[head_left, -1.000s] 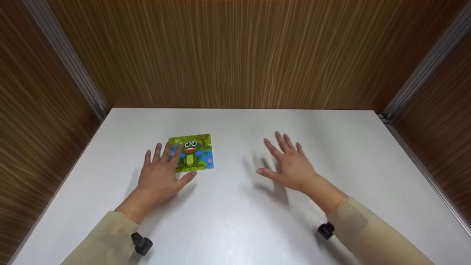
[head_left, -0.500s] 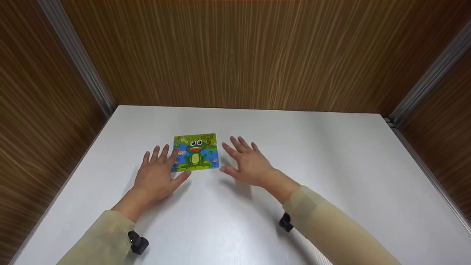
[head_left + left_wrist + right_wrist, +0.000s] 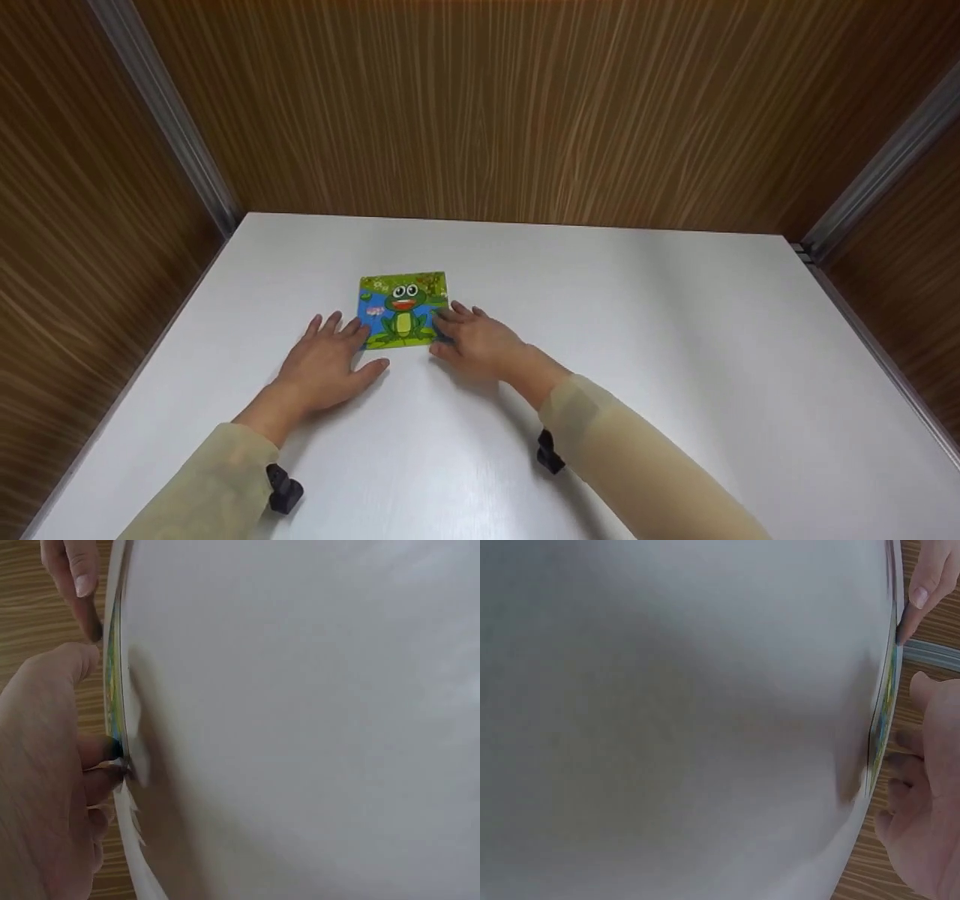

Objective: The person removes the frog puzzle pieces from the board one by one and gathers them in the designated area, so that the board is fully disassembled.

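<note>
Wood-grained walls [image 3: 480,112] closed in the far side and both flanks of the white worktop [image 3: 615,315], with a grey metal strip [image 3: 161,112] running up the left corner and another [image 3: 885,165] up the right. On my head feed, a square frog picture [image 3: 405,309] lay flat on the worktop, left of centre, between the person's two hands. It showed a green frog with wide eyes and a red mouth, against blue and green.

I saw the left hand [image 3: 324,366] spread, its thumb held out below the picture and its index fingertip at the lower left edge. The right hand [image 3: 480,341] was loosely bent, its fingertips at the right edge and its thumb by the lower right corner; from my feeds I could not tell how firmly either touched. Both wrist views gave me the picture nearly edge-on. Pale sleeves [image 3: 202,480] covered the forearms, each with a small black device [image 3: 284,489] at the cuff.
</note>
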`<state>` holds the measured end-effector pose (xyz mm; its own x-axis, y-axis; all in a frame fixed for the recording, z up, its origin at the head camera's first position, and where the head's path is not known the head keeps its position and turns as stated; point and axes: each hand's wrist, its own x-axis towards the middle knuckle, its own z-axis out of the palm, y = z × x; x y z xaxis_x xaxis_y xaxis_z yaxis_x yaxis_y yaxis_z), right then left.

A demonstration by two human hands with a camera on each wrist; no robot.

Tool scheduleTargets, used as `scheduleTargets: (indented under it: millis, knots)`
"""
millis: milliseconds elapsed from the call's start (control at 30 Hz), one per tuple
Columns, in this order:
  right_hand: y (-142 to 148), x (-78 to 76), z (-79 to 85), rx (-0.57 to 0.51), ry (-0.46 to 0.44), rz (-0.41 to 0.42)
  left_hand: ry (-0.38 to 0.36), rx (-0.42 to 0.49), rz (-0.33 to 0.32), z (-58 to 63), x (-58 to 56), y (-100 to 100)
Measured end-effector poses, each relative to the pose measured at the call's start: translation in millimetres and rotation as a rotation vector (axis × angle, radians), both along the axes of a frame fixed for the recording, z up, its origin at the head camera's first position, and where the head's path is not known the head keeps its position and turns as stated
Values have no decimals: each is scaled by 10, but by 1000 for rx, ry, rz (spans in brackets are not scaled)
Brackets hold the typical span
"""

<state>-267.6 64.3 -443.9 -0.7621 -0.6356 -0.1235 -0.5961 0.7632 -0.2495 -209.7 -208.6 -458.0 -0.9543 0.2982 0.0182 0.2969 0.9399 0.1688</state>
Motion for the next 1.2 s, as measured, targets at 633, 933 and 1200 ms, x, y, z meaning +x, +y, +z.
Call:
scheduleTargets:
  millis: [633,933,1200]
  knots:
    - [298,81,-38,40,1,22,0,-78,-83,-53,78,231]
    - [737,249,-51,-53,26,59,10,-36,-145,-62,152,520]
    - [1028,533,-64,-122,59,120,28,-15,-213,-64,315,667]
